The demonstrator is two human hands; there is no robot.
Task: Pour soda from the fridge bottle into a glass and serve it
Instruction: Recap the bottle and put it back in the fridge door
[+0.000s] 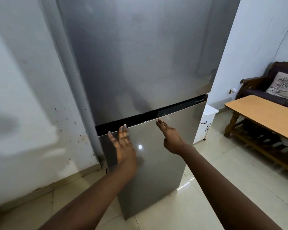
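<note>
A tall silver two-door fridge [140, 63] fills the middle of the view, both doors closed, with a black gap [156, 112] between the upper and lower door. My left hand [123, 145] is flat and open in front of the lower door's top left, fingertips at the gap. My right hand [169, 135] is open too, fingers stretched toward the gap near the door's middle. Neither hand holds anything. No bottle or glass is in view.
A stained white wall [23, 97] stands left of the fridge. A low wooden table [264, 113] and a dark sofa with a cushion [284, 85] are at the right. A small white cabinet [204, 125] sits behind the fridge's right side. The floor is pale tile.
</note>
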